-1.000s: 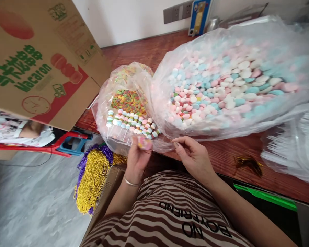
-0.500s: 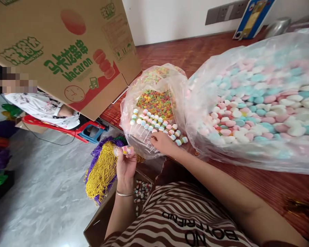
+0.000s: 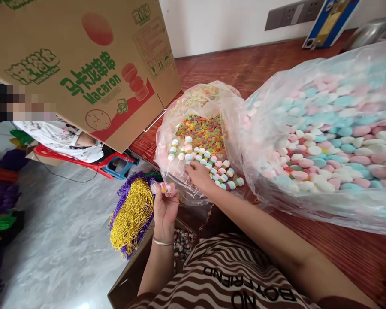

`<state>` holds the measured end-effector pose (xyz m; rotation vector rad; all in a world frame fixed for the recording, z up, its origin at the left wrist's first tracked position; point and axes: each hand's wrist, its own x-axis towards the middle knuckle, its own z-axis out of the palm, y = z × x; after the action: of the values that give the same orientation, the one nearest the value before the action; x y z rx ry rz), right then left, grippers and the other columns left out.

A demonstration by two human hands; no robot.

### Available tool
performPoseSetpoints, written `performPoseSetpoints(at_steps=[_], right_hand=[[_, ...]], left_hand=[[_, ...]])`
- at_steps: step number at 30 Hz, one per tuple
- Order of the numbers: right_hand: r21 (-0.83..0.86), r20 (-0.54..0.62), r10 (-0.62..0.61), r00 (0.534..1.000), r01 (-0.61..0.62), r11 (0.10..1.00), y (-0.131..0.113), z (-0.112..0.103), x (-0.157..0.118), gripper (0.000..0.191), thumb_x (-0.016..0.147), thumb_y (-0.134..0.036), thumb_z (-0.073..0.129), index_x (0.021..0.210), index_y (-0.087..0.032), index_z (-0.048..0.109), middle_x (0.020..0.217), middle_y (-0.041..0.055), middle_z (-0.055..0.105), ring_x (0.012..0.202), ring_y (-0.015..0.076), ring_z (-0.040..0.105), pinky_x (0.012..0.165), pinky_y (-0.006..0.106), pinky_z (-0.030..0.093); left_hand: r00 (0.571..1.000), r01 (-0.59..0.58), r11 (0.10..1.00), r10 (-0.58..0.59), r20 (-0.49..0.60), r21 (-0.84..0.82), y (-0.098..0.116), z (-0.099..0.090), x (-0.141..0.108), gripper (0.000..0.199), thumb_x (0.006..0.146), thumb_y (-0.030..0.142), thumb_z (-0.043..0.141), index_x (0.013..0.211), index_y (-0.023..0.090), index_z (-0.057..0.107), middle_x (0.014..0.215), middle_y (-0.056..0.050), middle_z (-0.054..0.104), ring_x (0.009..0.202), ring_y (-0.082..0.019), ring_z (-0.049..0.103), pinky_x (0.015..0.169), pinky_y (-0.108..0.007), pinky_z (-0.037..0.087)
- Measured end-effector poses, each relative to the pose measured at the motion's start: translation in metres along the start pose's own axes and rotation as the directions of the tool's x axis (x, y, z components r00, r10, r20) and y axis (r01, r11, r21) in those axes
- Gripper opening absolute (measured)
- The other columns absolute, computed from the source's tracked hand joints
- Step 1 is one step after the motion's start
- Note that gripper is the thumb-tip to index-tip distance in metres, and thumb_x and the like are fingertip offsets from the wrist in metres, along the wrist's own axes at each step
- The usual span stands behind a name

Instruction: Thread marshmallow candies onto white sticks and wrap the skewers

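Observation:
Between the fingers of my left hand [image 3: 165,206] is a small pink and yellow wrapper [image 3: 167,189], held above the open box by my lap. My right hand [image 3: 197,175] is closed at the white sticks of the candy skewers [image 3: 223,171], which lie in a row on clear plastic. One skewer [image 3: 188,148] near its fingertips stands out from the row. Pastel marshmallow pieces and green rings make up the skewers. Behind them an open clear bag holds colourful ring candies [image 3: 201,131].
A large bag of pastel marshmallows [image 3: 337,141] fills the right. A tall cardboard box [image 3: 116,38] stands at the upper left, a person [image 3: 61,137] beyond it. Gold and purple beads [image 3: 133,214] hang left of my left hand. Below, an open box [image 3: 128,274] holds small pieces.
The view has shifted slightly, moving the scene rightward. Near my right hand, one skewer is now raised away from the row. My left hand keeps the wrapper.

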<state>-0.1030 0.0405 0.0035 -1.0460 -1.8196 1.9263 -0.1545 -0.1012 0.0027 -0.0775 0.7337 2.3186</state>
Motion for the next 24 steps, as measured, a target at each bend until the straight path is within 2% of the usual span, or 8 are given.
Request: performPoseSetpoints(at_steps=[2, 3, 5, 8, 11, 18, 21, 24], right_hand=[[-0.022, 0.036, -0.086, 0.996, 0.087, 0.996, 0.006, -0.035, -0.037, 0.033, 0.096, -0.029, 0.053, 0.065, -0.023, 0.046, 0.058, -0.0051, 0.053, 0.049, 0.0110, 0.051, 0.047, 0.022, 0.039], [-0.090, 0.067, -0.218, 0.974, 0.224, 0.970, 0.010, -0.054, -0.058, 0.034, 0.098, -0.032, 0.052, 0.066, -0.022, 0.049, 0.057, -0.0049, 0.054, 0.050, 0.0116, 0.051, 0.049, 0.023, 0.041], [-0.245, 0.034, -0.435, 0.900, 0.430, 0.869, 0.018, -0.093, -0.099, 0.032, 0.099, -0.034, 0.051, 0.071, -0.022, 0.059, 0.059, -0.0036, 0.057, 0.055, 0.0133, 0.055, 0.055, 0.023, 0.046], [-0.369, 0.029, -0.573, 0.819, 0.542, 0.755, 0.031, -0.135, -0.151, 0.021, 0.099, -0.024, 0.051, 0.097, -0.022, 0.072, 0.083, 0.0006, 0.076, 0.071, 0.0152, 0.071, 0.066, 0.022, 0.054], [-0.460, -0.036, -0.607, 0.794, 0.526, 0.715, 0.043, -0.156, -0.185, 0.026, 0.098, -0.021, 0.053, 0.113, -0.023, 0.074, 0.099, 0.0031, 0.081, 0.083, 0.0183, 0.077, 0.072, 0.024, 0.060], [-0.634, -0.182, -0.654, 0.734, 0.420, 0.649, 0.060, -0.184, -0.221, 0.029, 0.099, -0.022, 0.054, 0.121, -0.024, 0.074, 0.104, 0.0046, 0.082, 0.083, 0.0200, 0.079, 0.073, 0.026, 0.062], [-0.763, -0.150, -0.719, 0.679, 0.383, 0.521, 0.064, -0.195, -0.234, 0.031, 0.100, -0.023, 0.053, 0.125, -0.025, 0.071, 0.098, 0.0050, 0.081, 0.078, 0.0208, 0.077, 0.067, 0.028, 0.059], [-0.882, -0.105, -0.774, 0.625, 0.302, 0.363, 0.066, -0.202, -0.246, 0.030, 0.102, -0.022, 0.051, 0.126, -0.021, 0.069, 0.077, 0.0039, 0.074, 0.062, 0.0191, 0.070, 0.057, 0.029, 0.050]], left_hand=[[1.000, 0.032, 0.999, -0.032, 0.001, 0.007, -0.007, 0.010, 0.001, 0.026, 0.090, 0.025, 0.074, 0.073, 0.017, 0.057, 0.063, 0.006, 0.046, 0.054, -0.004, 0.043, 0.053, -0.014, 0.041], [0.999, 0.044, 0.999, -0.044, -0.009, 0.017, -0.012, 0.016, 0.002, 0.026, 0.091, 0.026, 0.073, 0.072, 0.017, 0.057, 0.063, 0.005, 0.046, 0.054, -0.004, 0.043, 0.053, -0.014, 0.041], [0.996, 0.080, 0.996, -0.078, -0.038, 0.038, -0.025, 0.028, 0.003, 0.027, 0.091, 0.027, 0.073, 0.071, 0.017, 0.058, 0.063, 0.005, 0.047, 0.053, -0.004, 0.042, 0.051, -0.015, 0.040], [0.985, 0.157, 0.986, -0.152, -0.082, 0.057, -0.049, 0.046, 0.002, 0.029, 0.092, 0.028, 0.071, 0.070, 0.017, 0.058, 0.061, 0.006, 0.048, 0.048, -0.004, 0.039, 0.049, -0.016, 0.039], [0.967, 0.241, 0.968, -0.234, -0.098, 0.072, -0.074, 0.062, -0.005, 0.030, 0.096, 0.028, 0.067, 0.070, 0.016, 0.058, 0.058, 0.006, 0.046, 0.046, -0.004, 0.038, 0.048, -0.016, 0.039], [0.943, 0.323, 0.935, -0.332, 0.035, 0.149, -0.117, 0.084, -0.027, 0.030, 0.086, 0.028, 0.079, 0.070, 0.016, 0.057, 0.058, 0.007, 0.045, 0.048, -0.003, 0.039, 0.047, -0.015, 0.039], [0.948, 0.291, 0.932, -0.311, 0.067, 0.218, -0.124, 0.086, -0.033, 0.034, 0.081, 0.029, 0.084, 0.068, 0.016, 0.055, 0.057, 0.007, 0.044, 0.049, -0.003, 0.040, 0.048, -0.016, 0.040], [0.952, 0.240, 0.938, -0.279, 0.130, 0.251, -0.128, 0.084, -0.035, 0.038, 0.072, 0.030, 0.090, 0.066, 0.016, 0.056, 0.057, 0.008, 0.046, 0.050, -0.004, 0.043, 0.050, -0.016, 0.041]])
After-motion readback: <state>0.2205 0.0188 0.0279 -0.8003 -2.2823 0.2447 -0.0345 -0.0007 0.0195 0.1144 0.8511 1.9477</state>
